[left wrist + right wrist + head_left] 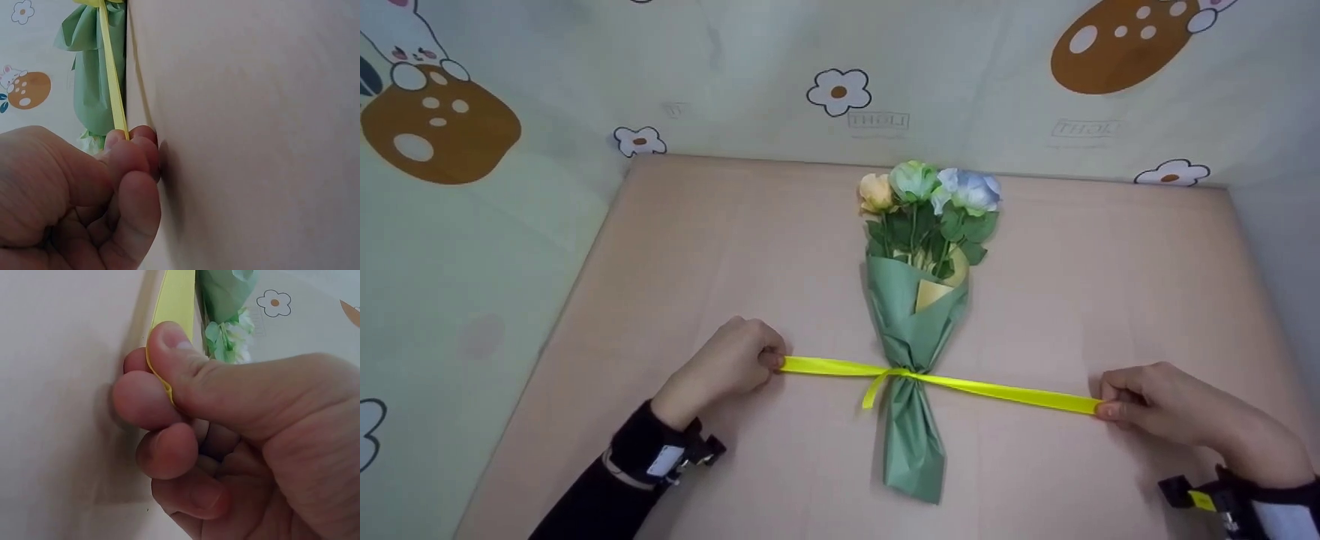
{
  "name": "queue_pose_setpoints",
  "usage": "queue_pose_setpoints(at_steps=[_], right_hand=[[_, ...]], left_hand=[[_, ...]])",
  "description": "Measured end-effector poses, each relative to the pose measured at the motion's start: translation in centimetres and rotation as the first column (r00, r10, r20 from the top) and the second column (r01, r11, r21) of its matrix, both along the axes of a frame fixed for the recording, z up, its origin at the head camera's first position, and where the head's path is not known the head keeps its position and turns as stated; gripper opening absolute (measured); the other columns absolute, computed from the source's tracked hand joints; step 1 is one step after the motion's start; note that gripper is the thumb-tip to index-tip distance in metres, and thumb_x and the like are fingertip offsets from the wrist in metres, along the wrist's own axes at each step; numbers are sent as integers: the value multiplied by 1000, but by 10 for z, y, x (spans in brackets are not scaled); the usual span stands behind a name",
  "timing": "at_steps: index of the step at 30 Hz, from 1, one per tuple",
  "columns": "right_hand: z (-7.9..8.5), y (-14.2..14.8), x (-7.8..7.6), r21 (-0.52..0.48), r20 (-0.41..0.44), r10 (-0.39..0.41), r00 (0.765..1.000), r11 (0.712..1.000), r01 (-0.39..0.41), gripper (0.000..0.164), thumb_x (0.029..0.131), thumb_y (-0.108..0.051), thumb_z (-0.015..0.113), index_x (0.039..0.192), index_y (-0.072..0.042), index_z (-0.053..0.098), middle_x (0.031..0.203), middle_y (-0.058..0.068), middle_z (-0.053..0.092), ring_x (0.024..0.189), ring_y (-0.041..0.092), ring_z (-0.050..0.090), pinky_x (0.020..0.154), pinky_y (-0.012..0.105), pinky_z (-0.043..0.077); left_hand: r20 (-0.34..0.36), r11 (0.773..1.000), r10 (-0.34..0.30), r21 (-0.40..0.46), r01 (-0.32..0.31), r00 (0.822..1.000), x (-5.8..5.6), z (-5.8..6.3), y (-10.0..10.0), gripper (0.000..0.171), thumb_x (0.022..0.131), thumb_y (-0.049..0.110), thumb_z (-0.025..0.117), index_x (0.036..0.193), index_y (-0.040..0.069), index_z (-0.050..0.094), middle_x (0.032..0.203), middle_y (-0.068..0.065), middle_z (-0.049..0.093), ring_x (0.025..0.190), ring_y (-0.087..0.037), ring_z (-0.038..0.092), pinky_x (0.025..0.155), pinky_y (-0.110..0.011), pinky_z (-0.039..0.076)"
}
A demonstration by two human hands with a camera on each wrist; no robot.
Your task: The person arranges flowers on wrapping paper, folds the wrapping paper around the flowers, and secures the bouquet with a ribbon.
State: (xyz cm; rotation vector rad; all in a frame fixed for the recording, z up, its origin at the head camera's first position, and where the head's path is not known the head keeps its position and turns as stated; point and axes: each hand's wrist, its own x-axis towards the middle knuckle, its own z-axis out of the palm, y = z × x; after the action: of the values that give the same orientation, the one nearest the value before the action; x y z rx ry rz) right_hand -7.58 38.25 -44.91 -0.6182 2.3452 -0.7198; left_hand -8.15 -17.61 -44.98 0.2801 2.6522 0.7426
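A bouquet wrapped in green paper (911,322) lies on the table, its flower heads (930,187) in peach, pale green and blue pointing to the far edge. Around its narrow waist runs a bright yellow ribbon (997,391), stretched out to both sides, with a short tail hanging at the knot. My left hand (735,356) pinches one end of the ribbon between thumb and fingers, left of the bouquet. On the other side, my right hand (1177,405) pinches the opposite end; in the right wrist view the ribbon (175,304) passes between thumb and forefinger.
The pinkish tabletop (720,225) spreads around the bouquet. Behind it hangs a pale wall covering (735,67) printed with flowers and rabbits. Dark wrist bands with small cameras sit on both wrists, the left band (649,442) just above the table.
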Motion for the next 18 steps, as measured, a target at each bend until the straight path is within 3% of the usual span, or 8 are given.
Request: queue_pose_setpoints(at_steps=[8, 11, 14, 18], right_hand=[[-1, 1, -2, -26, 43, -3, 999, 1000, 4, 21, 104, -20, 76, 85, -20, 66, 73, -14, 57, 62, 2, 45, 54, 22, 36], [-1, -1, -2, -17, 79, -25, 997, 999, 27, 21, 105, -21, 75, 86, -20, 66, 73, -12, 58, 61, 3, 46, 53, 21, 36], [-1, -3, 1, -14, 125, -42, 991, 999, 44, 18, 105, -21, 74, 88, -18, 68, 74, -10, 60, 62, 4, 47, 54, 21, 37], [3, -10, 3, -7, 167, -58, 984, 998, 60, 13, 106, -20, 74, 93, -17, 71, 75, -8, 62, 63, 5, 49, 55, 21, 39]], left_hand=[[-3, 1000, -3, 9, 3, 1000, 1, -1, -2, 23, 88, -14, 76, 90, 8, 85, 89, -1, 78, 79, -17, 63, 75, -35, 56], [57, 999, 18, 33, -20, 998, 1, 1, -3, 23, 91, -13, 76, 87, 9, 82, 82, 0, 74, 71, -15, 62, 64, -30, 55], [162, 996, 30, 80, -44, 986, 1, 4, -5, 22, 97, -11, 72, 88, 7, 80, 78, -3, 70, 65, -15, 64, 57, -27, 57], [244, 993, -19, 118, -10, 969, 2, 9, -8, 21, 103, -7, 67, 91, 7, 76, 75, -5, 69, 62, -15, 64, 58, -28, 58]])
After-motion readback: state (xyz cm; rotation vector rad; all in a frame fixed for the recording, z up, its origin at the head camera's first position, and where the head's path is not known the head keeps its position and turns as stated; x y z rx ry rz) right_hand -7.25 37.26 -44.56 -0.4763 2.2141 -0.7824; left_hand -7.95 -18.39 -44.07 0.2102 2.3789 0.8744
